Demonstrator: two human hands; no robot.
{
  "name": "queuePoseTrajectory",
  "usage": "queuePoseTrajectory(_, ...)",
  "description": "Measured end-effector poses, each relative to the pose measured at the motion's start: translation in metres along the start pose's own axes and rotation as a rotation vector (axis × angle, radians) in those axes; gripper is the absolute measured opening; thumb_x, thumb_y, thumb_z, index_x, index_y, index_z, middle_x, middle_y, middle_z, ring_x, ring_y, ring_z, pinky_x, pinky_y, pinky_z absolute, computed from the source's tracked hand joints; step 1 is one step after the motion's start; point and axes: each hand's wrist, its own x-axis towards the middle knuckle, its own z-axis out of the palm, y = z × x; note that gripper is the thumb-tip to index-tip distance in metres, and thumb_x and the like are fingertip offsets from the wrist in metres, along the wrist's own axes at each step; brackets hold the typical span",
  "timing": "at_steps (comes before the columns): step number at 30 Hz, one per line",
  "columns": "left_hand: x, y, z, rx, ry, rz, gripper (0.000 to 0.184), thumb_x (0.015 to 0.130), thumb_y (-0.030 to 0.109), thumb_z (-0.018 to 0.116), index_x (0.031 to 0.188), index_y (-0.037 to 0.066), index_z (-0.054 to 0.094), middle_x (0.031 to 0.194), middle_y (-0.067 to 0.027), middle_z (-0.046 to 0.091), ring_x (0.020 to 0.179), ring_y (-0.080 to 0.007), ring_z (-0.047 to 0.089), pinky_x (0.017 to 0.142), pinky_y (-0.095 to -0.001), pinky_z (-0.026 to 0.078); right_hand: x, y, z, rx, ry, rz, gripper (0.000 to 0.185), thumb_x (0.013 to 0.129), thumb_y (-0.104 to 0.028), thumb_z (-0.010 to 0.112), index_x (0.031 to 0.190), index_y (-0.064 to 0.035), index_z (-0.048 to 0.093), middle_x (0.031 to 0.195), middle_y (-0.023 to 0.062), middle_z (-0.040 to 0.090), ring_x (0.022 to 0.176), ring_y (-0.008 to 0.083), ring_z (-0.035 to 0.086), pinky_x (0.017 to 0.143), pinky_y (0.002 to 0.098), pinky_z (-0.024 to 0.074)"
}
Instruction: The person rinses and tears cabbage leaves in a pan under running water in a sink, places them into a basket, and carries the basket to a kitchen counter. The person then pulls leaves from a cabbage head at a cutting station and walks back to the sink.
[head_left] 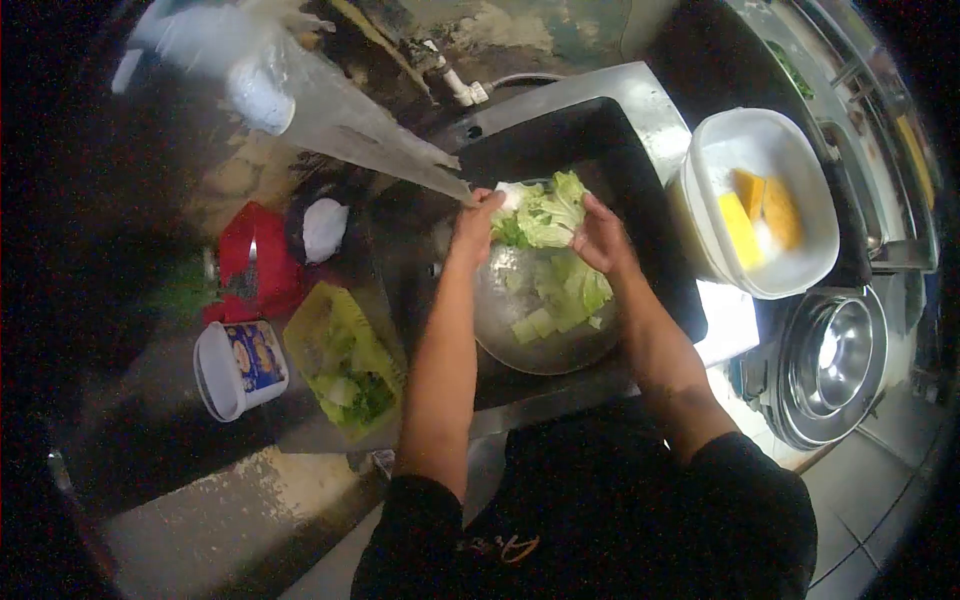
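Leafy green lettuce (545,212) is held between my two hands above a round bowl in the dark sink (590,125). My left hand (480,222) grips its left side, fingers closed round the pale part. On the right side, my right hand (603,238) pinches the leaf edge between thumb and fingers. Under the lettuce, the bowl (495,318) holds more green leaves and cut pale pieces (570,300). A yellow-green basket (318,325) with leaves in it stands left of the sink.
White tubs (700,240) with yellow and orange items stand at the right. Metal bowls (835,365) are stacked below them. Left are a white tub with a blue label (255,358), a red object (250,260) and a white bundle (325,230). Clear plastic (350,130) hangs upper left.
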Motion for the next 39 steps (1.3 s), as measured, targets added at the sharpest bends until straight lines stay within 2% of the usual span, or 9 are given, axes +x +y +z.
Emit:
queuePoseTrajectory(3, 0.022, -0.021, -0.017, 0.139, 0.092, 0.111, 0.037, 0.076, 0.011, 0.06, 0.11, 0.008, 0.045, 0.093, -0.0087, 0.057, 0.083, -0.0202, 0.056, 0.07, -0.0343, 0.048, 0.0, 0.002, -0.011, -0.016, -0.001, -0.005, 0.045, 0.089, -0.03, 0.047, 0.125, -0.004, 0.041, 0.124, 0.014, 0.049, 0.111, 0.0286, 0.05, 0.093, 0.0424, 0.0415)
queuePoseTrajectory(9, -0.021, 0.028, 0.021, 0.116, 0.038, 0.255, 0.039, 0.075, -0.008, 0.049, 0.112, 0.003, 0.047, 0.101, -0.0127, 0.057, 0.092, -0.0189, 0.055, 0.079, -0.0276, 0.044, 0.0, 0.004, -0.023, -0.227, 0.248, -0.209, 0.037, 0.086, -0.025, 0.051, 0.12, -0.0108, 0.044, 0.11, 0.0094, 0.054, 0.099, 0.0247, 0.056, 0.078, 0.0379, 0.0514)
queuePoseTrajectory(15, -0.011, 0.025, 0.018, 0.115, 0.021, 0.281, 0.037, 0.076, -0.004, 0.05, 0.112, 0.005, 0.05, 0.103, -0.0135, 0.057, 0.094, -0.0208, 0.055, 0.081, -0.0295, 0.044, 0.001, 0.034, -0.012, -0.492, 0.401, 0.013, 0.05, 0.082, -0.024, 0.06, 0.126, -0.0127, 0.04, 0.11, 0.0049, 0.053, 0.087, 0.0189, 0.055, 0.064, 0.0389, 0.0547)
queuePoseTrajectory(21, -0.022, 0.027, -0.005, 0.856, 0.095, 0.427, 0.038, 0.079, 0.008, 0.055, 0.118, 0.008, 0.051, 0.109, -0.0078, 0.056, 0.102, -0.0216, 0.053, 0.086, -0.0311, 0.04, 0.016, 0.043, 0.002, -0.854, 0.235, -0.153, 0.039, 0.082, -0.018, 0.057, 0.117, -0.0053, 0.049, 0.105, 0.0075, 0.057, 0.085, 0.021, 0.057, 0.073, 0.0365, 0.0521)
queuePoseTrajectory(23, -0.021, 0.017, -0.009, 0.418, 0.087, 0.051, 0.036, 0.079, 0.018, 0.058, 0.115, 0.01, 0.054, 0.108, -0.006, 0.057, 0.102, -0.0208, 0.053, 0.086, -0.0308, 0.04, 0.03, 0.064, -0.013, -1.441, 0.171, -0.597, 0.032, 0.079, -0.014, 0.056, 0.109, -0.0042, 0.054, 0.098, 0.0125, 0.062, 0.085, 0.0279, 0.06, 0.079, 0.0385, 0.0464)
queuePoseTrajectory(25, -0.027, 0.006, -0.001, -0.113, 0.095, -0.186, 0.039, 0.078, 0.035, 0.062, 0.107, 0.009, 0.06, 0.099, -0.0044, 0.06, 0.096, -0.0196, 0.054, 0.082, -0.0295, 0.04, 0.015, 0.051, 0.039, -1.673, -0.104, -0.462, 0.03, 0.077, -0.014, 0.055, 0.106, -0.0045, 0.057, 0.098, 0.0156, 0.062, 0.088, 0.0306, 0.059, 0.08, 0.0406, 0.0451)
queuePoseTrajectory(27, -0.028, 0.0, 0.003, -0.048, 0.046, -0.126, 0.041, 0.078, 0.036, 0.061, 0.107, 0.007, 0.059, 0.095, -0.0052, 0.06, 0.09, -0.0199, 0.055, 0.08, -0.03, 0.041, 0.008, 0.035, 0.065, -1.77, -0.289, -0.378, 0.027, 0.075, -0.012, 0.055, 0.1, -0.0035, 0.06, 0.098, 0.0177, 0.061, 0.09, 0.0306, 0.06, 0.08, 0.0392, 0.0455)
queuePoseTrajectory(32, -0.012, -0.002, 0.01, -0.022, 0.064, -0.068, 0.037, 0.077, 0.03, 0.057, 0.102, 0.002, 0.058, 0.098, -0.0082, 0.058, 0.088, -0.0192, 0.056, 0.073, -0.0341, 0.044, 0.018, 0.005, 0.001, -1.484, 0.198, -0.437, 0.025, 0.075, -0.014, 0.056, 0.097, -0.0033, 0.061, 0.093, 0.0157, 0.063, 0.085, 0.0317, 0.061, 0.078, 0.0372, 0.0467)
queuePoseTrajectory(39, -0.025, 0.0, 0.004, -0.217, -0.04, -0.102, 0.031, 0.08, 0.023, 0.048, 0.099, 0.0, 0.057, 0.101, -0.0107, 0.058, 0.093, -0.0233, 0.056, 0.081, -0.0345, 0.043, 0.011, 0.092, -0.077, -2.502, -0.138, -0.064, 0.045, 0.082, -0.026, 0.05, 0.125, -0.0142, 0.046, 0.136, 0.0178, 0.032, 0.126, 0.0363, 0.028, 0.101, 0.0479, 0.0285)
